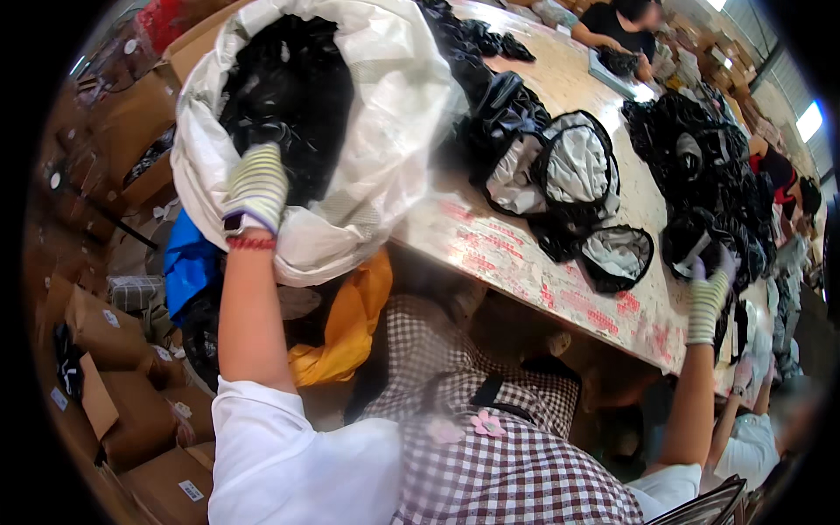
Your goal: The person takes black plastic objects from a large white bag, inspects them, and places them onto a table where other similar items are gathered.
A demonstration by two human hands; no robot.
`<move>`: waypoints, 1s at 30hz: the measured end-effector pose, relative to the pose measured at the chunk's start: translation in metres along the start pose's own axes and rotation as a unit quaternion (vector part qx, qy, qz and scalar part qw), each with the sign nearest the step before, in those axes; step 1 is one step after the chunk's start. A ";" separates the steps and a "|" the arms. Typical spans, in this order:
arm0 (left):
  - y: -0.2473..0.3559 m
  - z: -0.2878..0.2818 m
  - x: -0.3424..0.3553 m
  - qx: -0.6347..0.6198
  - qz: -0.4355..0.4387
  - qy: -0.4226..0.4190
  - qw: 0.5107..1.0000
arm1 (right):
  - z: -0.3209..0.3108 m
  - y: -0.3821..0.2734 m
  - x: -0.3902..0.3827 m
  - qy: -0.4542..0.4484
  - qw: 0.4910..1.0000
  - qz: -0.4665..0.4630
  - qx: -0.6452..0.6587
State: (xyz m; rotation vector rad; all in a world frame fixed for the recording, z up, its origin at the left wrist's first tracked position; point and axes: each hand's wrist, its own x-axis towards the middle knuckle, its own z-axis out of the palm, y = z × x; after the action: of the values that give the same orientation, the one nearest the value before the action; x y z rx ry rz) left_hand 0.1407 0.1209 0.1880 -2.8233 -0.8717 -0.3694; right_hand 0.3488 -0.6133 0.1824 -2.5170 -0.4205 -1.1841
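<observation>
My left hand, in a striped glove, reaches into a large white sack of dark, shiny material; its fingertips curl at a dark piece there, too unclear to make out. My right hand, gloved likewise, grips a black lined pouch at the edge of a heap of black items on the worn table. Between my hands lie round black pouches with pale linings, a smaller one nearer the edge.
Cardboard boxes crowd the left, beside blue and yellow material below the sack. A co-worker handles something dark across the table. Another person works close at lower right, and a red-and-black clad figure stands farther along.
</observation>
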 end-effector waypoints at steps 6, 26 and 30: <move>0.002 -0.043 -0.049 -0.251 0.037 0.301 0.919 | 0.027 -0.219 0.009 -0.134 0.949 -0.269 0.098; -0.071 0.222 -0.229 -0.025 -0.040 -0.069 0.997 | 0.002 -0.276 -0.069 -0.380 0.850 -0.318 0.180; -0.078 0.236 -0.214 -0.174 -0.024 -0.238 0.955 | -0.004 -0.267 -0.066 -0.298 0.900 -0.239 0.210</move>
State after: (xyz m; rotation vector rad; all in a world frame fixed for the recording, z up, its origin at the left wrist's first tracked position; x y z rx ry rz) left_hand -0.0305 0.1246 -0.0916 -3.2926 -1.0486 0.1909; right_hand 0.2002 -0.3823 0.1772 -2.3862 -1.3491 -0.3358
